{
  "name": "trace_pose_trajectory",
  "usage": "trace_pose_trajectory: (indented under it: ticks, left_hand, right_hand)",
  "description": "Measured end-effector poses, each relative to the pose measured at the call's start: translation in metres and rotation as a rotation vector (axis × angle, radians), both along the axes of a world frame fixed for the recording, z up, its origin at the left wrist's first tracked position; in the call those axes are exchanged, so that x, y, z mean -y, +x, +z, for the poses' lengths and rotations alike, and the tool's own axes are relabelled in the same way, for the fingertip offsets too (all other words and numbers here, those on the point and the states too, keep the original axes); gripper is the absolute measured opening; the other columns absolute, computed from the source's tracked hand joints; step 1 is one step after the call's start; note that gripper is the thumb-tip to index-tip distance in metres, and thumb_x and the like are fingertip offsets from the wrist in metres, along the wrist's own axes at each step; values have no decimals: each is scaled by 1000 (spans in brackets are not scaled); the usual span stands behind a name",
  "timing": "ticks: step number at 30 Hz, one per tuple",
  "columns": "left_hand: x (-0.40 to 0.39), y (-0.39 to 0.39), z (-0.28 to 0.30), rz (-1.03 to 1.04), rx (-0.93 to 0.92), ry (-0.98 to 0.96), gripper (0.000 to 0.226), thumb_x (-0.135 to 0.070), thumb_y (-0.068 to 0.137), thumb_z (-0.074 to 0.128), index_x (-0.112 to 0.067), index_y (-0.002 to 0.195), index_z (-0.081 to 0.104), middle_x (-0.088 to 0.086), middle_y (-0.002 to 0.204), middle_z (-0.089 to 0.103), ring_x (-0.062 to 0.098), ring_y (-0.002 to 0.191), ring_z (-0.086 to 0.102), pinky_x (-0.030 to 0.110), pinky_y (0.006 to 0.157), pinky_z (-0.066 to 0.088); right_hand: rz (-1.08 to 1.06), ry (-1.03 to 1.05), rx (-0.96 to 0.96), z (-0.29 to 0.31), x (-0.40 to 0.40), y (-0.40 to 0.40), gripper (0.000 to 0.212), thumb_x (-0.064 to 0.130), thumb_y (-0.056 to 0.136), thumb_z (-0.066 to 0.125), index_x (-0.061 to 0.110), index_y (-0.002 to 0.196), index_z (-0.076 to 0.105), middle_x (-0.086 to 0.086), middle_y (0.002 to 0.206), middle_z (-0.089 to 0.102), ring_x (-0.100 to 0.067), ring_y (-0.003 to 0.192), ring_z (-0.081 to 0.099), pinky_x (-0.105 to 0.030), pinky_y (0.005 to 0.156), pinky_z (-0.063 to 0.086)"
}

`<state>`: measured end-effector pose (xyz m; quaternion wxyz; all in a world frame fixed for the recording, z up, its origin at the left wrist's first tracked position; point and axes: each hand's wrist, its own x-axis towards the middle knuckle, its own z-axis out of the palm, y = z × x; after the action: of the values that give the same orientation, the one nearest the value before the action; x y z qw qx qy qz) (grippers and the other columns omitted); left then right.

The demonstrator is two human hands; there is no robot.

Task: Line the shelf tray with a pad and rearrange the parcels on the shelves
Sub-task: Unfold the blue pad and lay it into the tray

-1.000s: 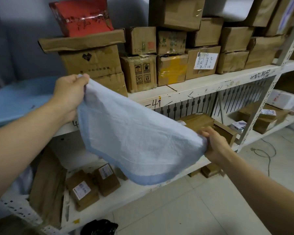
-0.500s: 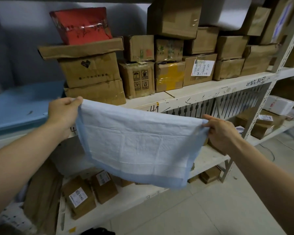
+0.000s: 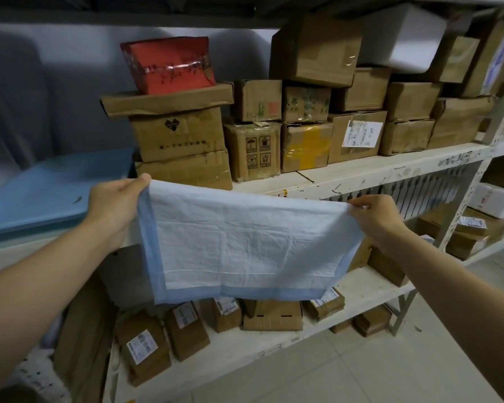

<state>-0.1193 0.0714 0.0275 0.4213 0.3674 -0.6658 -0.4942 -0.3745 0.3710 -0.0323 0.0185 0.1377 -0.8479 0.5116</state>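
Note:
A white pad with a blue border (image 3: 239, 242) hangs spread out in front of the shelf. My left hand (image 3: 115, 202) pinches its upper left corner, and my right hand (image 3: 373, 213) pinches its upper right corner. Its top edge is level with the front lip of the upper shelf (image 3: 361, 170). To the left on that shelf lies a blue pad (image 3: 47, 193), flat. Brown cardboard parcels (image 3: 181, 135) are stacked on the shelf behind the pad, with a red parcel (image 3: 169, 64) on top of the left stack.
The lower shelf (image 3: 245, 347) holds several small labelled parcels, partly hidden by the pad. A white shelf post (image 3: 463, 205) rises at the right, with more parcels beyond it. A white box (image 3: 405, 39) sits high on the stacks. Tiled floor lies below right.
Both hands have lifted the pad and drawn it out flat; the right hand rose from lower-shelf height to the upper shelf's edge. The camera view has tilted up a little.

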Motion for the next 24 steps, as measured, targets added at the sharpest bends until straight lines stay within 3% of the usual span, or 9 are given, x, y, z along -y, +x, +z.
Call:
trace_pose_trajectory:
  ticks: [6,10,13,15,17,20,22,24]
  left_hand:
    - [-8,5,13,-20,2,-205,19,-36,91,68,-23,76,70,-10,83,68,6,82,61,27,84,48]
    - [-20,1,23,-86,-8,-343,37,-33,90,70,2,79,72,9,75,68,1,62,57,8,62,44]
    - [-33,-6,25,-206,59,-393,38,-32,88,73,5,78,72,14,83,73,4,67,60,7,61,44]
    - [-43,-12,23,-289,138,-421,35,-32,87,74,0,74,72,6,72,69,-1,58,55,6,54,41]
    - [-51,-14,20,-352,197,-452,31,-33,85,75,-5,74,74,-2,66,66,-4,55,53,10,55,42]
    - [-51,-3,20,-406,229,-496,26,-33,84,76,-9,74,76,-7,65,66,-5,56,54,10,57,41]
    - [-45,11,21,-439,241,-514,22,-36,80,79,-15,74,76,-12,65,65,-6,59,54,8,57,39]
    - [-33,33,21,-442,303,-529,19,-44,71,84,-27,73,74,-15,70,68,-5,68,58,10,64,42]
  right_hand:
    - [-79,154,-67,-15,0,-9,28,9,100,55,7,122,71,-13,124,65,-33,107,54,-51,99,49]
    - [-145,338,-129,-14,10,-3,27,32,95,57,26,116,72,-19,129,59,-43,122,46,-55,105,37]
    - [174,94,-245,5,39,35,49,51,88,67,23,128,64,-1,127,62,-24,116,55,-46,95,49]
    - [480,4,-228,24,65,75,63,49,82,76,26,137,56,14,124,56,-8,115,53,-24,84,46]
    - [719,33,-177,35,89,109,63,45,80,79,32,136,55,20,119,59,2,110,56,-16,79,44]
    - [863,-23,-99,35,113,131,15,27,93,70,19,106,73,10,95,76,-5,88,71,-20,70,56]
    - [841,-92,-55,35,118,138,16,23,98,63,14,92,76,2,84,77,-11,76,72,-26,66,59]
    - [804,-131,-13,37,124,141,22,26,100,60,11,94,75,-10,91,76,-23,82,72,-39,73,60]
